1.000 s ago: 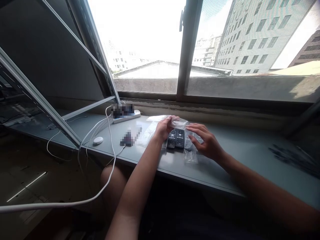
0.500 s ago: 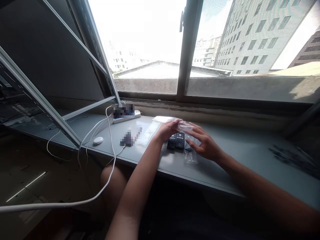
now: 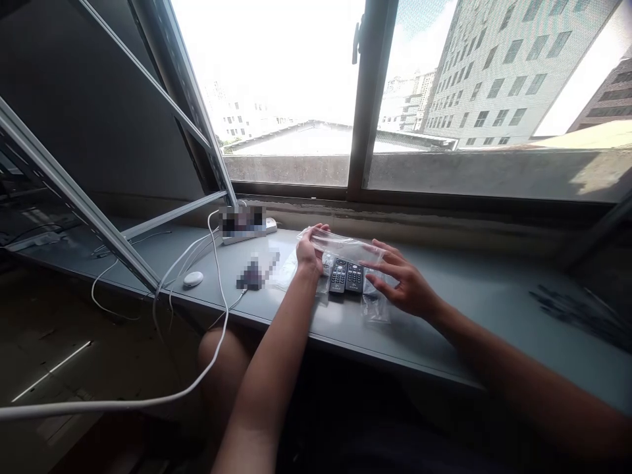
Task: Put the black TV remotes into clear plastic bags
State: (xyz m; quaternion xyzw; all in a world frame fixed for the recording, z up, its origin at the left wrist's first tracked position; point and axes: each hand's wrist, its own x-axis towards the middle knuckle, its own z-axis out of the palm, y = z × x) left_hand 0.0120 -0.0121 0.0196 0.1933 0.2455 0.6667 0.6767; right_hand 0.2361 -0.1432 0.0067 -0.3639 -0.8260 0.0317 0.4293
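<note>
The left hand (image 3: 312,249) was curled nearly closed about one end of a clear bag (image 3: 343,245), fingers bent over the plastic. The right hand (image 3: 402,276) stood loosely open, thumb well apart from the fingers, its fingertips up against the bag's other end. Whether two of those fingers nipped the film, I couldn't tell from where I stood.

So the bag hung between the hands, above the table (image 3: 474,283), its long axis running crosswise from left to right and dipping a little toward the right. Just beyond and beneath it lay a pair of remotes (image 3: 338,276), side by side, their long axes pointing away from the person toward the window (image 3: 360,112). Bag and remotes, then, were set roughly square to each other, the plastic passing over the far ends. The right hand's thumb was the nearer part to the pair, hovering just beside the right-hand one (I judged that crossing of axes to be what mattered most).

A second bag (image 3: 375,308) lay flat below the right fingers, and more loose plastic (image 3: 284,273) was spread past the left wrist. Farther left came a white disc (image 3: 193,279) and a power strip (image 3: 271,225), with a thick cable (image 3: 99,405) looping down in front of a metal rack (image 3: 168,215). A dark heap (image 3: 573,316), too dim to make out, sat far right.
</note>
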